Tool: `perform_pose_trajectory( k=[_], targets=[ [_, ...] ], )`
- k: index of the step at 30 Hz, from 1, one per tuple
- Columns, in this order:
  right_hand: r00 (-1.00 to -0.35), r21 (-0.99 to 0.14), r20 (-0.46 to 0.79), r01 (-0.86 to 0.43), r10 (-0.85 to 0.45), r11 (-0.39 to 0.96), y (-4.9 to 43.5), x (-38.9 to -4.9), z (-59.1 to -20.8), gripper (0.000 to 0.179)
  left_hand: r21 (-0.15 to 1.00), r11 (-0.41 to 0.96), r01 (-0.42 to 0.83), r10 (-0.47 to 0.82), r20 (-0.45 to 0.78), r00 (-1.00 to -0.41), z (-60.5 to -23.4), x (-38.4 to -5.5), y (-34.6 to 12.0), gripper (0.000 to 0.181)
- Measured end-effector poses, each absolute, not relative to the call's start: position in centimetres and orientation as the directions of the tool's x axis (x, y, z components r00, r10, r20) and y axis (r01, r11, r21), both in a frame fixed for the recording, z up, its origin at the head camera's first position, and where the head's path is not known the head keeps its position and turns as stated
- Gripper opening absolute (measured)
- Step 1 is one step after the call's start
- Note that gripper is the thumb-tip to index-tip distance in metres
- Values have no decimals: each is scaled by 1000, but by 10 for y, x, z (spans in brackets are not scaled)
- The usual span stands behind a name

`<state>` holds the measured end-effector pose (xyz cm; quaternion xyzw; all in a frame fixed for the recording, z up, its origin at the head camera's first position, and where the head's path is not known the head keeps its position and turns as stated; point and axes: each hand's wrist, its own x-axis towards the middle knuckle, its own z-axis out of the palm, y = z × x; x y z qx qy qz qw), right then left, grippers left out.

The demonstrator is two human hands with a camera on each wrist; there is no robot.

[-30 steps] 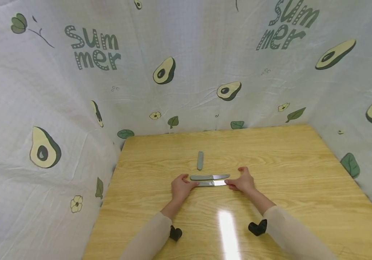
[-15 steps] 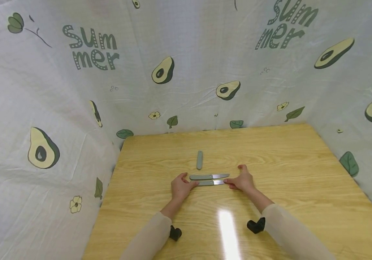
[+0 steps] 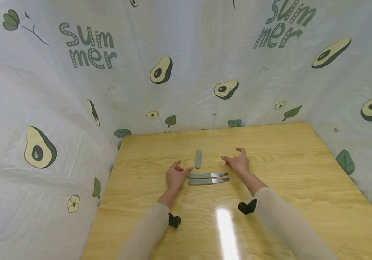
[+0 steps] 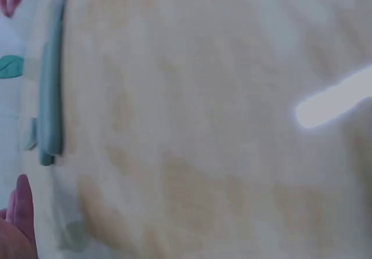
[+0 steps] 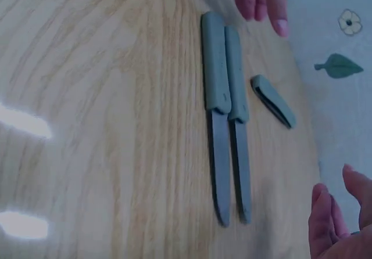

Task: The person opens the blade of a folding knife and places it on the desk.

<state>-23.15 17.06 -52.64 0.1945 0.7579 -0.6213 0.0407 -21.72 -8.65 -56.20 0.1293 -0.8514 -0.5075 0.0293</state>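
Observation:
Two knives with grey-green handles lie side by side on the wooden table, blades toward the right: a near knife (image 3: 200, 182) and a far knife (image 3: 199, 176). Behind their handles lies a short grey-green slotted piece (image 3: 198, 159), its dark slot showing in the right wrist view. My left hand (image 3: 175, 177) hovers at the handle ends, thumb and fingers spread, holding nothing. Beyond the blade tips, to the back right, my right hand (image 3: 239, 162) is raised with thumb and fingers apart, also holding nothing. In the left wrist view the handles (image 4: 53, 96) show at the left edge.
The wooden table (image 3: 286, 173) meets a white cloth (image 3: 192, 54) printed with avocados and leaves at the back and both sides. A bright reflection (image 3: 226, 231) lies on the near tabletop. Black wrist cameras (image 3: 247, 207) sit at both sleeves.
Both hands have let go of the near knife, which stays beside the far one. My right hand has moved up and away toward the back; my left has drawn slightly back and left.

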Motion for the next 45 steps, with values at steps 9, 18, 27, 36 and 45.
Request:
perform_pose_trajectory(
  k=[9,18,27,36,45],
  targets=[
    [-914,-921,-389,388,113,-38,116,-257,-528,81,922,320,-220,-163,-175,-971,-554,-242,-77,65],
    [-911,-910,-381,399,155,110,83,-253,-538,73,913,362,-190,-85,-171,-982,-556,-249,-56,55],
    [-901,-906,-406,418,155,59,74,-249,-543,72,898,405,-174,-90,-150,-985,-557,-244,-49,52],
    [-919,-904,-357,385,166,188,70,-243,-544,64,916,393,-76,-81,-48,-996,-554,-239,-40,44],
    [-930,-941,-288,319,227,114,83,-250,-543,75,930,366,-13,-22,-5,-1000,-553,-235,-39,50]
  ],
)
